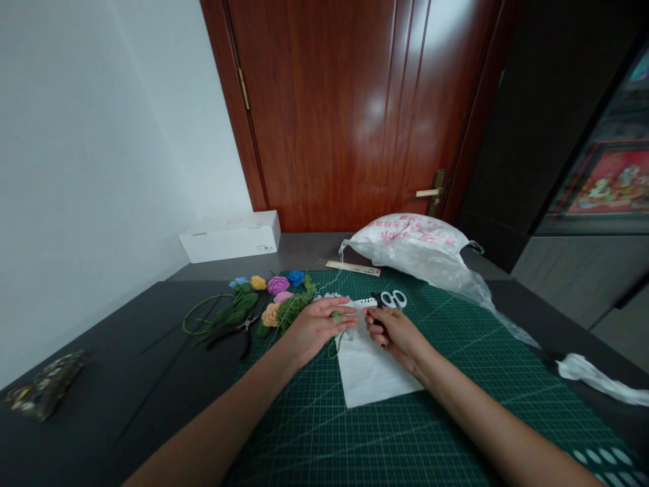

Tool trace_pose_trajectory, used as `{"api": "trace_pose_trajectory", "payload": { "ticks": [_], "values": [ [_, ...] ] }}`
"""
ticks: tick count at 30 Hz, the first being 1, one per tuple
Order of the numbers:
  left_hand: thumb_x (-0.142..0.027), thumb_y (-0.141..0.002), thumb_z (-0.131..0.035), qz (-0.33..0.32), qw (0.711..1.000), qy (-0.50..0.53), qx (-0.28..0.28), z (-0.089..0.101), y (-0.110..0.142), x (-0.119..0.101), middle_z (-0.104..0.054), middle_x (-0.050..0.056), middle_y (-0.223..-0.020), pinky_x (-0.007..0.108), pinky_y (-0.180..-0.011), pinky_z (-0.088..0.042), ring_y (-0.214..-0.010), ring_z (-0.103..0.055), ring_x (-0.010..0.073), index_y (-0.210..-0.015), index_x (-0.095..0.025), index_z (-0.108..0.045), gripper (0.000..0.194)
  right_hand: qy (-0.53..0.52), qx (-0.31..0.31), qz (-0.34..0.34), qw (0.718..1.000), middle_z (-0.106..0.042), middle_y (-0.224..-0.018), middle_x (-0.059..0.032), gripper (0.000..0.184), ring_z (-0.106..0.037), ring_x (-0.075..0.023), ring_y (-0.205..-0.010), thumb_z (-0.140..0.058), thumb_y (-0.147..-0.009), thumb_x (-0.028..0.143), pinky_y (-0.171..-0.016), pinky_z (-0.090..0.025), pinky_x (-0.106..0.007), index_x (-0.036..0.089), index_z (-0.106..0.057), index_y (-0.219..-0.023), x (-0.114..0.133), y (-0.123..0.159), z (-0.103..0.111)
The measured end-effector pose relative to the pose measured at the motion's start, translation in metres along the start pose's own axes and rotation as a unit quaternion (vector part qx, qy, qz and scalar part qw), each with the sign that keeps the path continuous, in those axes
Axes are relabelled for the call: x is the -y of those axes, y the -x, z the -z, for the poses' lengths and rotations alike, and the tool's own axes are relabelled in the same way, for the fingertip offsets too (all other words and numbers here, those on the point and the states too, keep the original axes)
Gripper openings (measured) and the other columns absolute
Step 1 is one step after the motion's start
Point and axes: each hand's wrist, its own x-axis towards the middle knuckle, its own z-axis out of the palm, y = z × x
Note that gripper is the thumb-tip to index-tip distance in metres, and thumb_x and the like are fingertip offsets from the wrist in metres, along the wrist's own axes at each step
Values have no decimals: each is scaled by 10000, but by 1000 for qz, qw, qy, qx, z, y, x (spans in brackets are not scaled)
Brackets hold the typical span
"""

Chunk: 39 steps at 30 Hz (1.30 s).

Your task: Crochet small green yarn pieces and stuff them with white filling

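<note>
My left hand (315, 327) is closed on a small green crocheted piece (337, 316), with green yarn hanging from it in a loop. My right hand (393, 329) is pinched shut around a thin dark tool, which looks like a crochet hook (380, 316). Both hands hover over a white paper sheet (369, 368) lying on the green cutting mat (456, 379). White-handled scissors (393, 299) lie just beyond my right hand.
Crocheted flowers with green stems (263, 297) and small pliers (243, 327) lie left of the mat. A white box (230, 235), a ruler (353, 268) and a white plastic bag (416, 247) sit at the back. A patterned pouch (43, 389) is at far left.
</note>
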Motion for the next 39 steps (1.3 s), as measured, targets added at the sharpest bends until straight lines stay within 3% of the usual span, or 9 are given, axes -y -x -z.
{"api": "trace_pose_trajectory", "payload": {
  "ticks": [3,7,12,15,18,26,29,33,39],
  "values": [
    [-150,-688,-819,-39,996,-76,-15,-4,-1,4,-770,146,-1055,463,-954,-544,-916,-768,276,-1120,-108,-649,465,142,-15,33,989,-510,-588,52,241,-377,-90,-475,-793,-717,362,-444,-263,-228,175,-684,-822,7,-5,14],
    [-193,-740,-763,-100,971,-214,-36,-10,-5,13,-733,81,-1046,406,-765,-597,-768,-750,208,-1053,-172,-579,363,301,-6,98,949,-667,-750,1,238,-559,-162,-670,-831,-666,297,-635,-426,-277,209,-702,-846,7,-7,22],
    [-34,-593,-760,-122,949,-286,-52,-4,-12,10,-676,-22,-745,235,-563,-487,-594,-628,121,-857,-168,-630,323,418,28,135,898,-692,-879,-29,338,-564,-176,-731,-852,-598,198,-725,-414,-294,210,-751,-921,-7,0,12],
    [-1,-562,-753,-125,938,-316,-63,4,-15,2,-608,-55,-618,201,-506,-409,-531,-555,96,-788,-159,-678,285,435,27,148,888,-663,-833,-25,202,-530,-159,-695,-803,-623,144,-714,-386,-287,204,-727,-801,-16,2,4],
    [-45,-577,-780,-117,938,-318,-79,12,-17,1,-604,-51,-583,215,-498,-418,-498,-565,104,-757,-150,-685,229,417,19,145,897,-610,-697,-9,98,-500,-151,-638,-746,-708,192,-672,-377,-286,196,-654,-677,-16,-2,3],
    [-372,-758,-831,-67,968,-239,-38,8,3,15,-682,18,-642,239,-480,-466,-477,-602,119,-935,-113,-711,336,278,35,73,957,-406,-504,87,496,-331,-99,-434,-665,-792,694,-434,-261,-240,201,-648,-843,4,-2,7],
    [-337,-773,-838,-60,982,-176,-22,0,12,12,-716,38,-800,249,-487,-516,-543,-631,123,-1068,-135,-683,390,242,34,64,967,-409,-511,94,514,-315,-83,-435,-741,-741,696,-427,-245,-232,200,-645,-833,6,3,2],
    [-263,-760,-858,-14,992,-125,19,-8,17,12,-711,22,-766,244,-459,-531,-542,-635,132,-1194,-136,-645,499,214,40,52,975,-415,-504,104,517,-299,-70,-423,-808,-692,673,-423,-231,-227,206,-631,-827,7,5,-4],
    [-334,-748,-868,2,993,-122,-3,-8,16,17,-712,29,-703,252,-463,-527,-492,-622,125,-955,-114,-658,368,224,54,42,972,-600,-610,32,563,-347,-73,-444,-771,-685,726,-429,-251,-234,199,-635,-829,4,8,-7]
  ]
}}
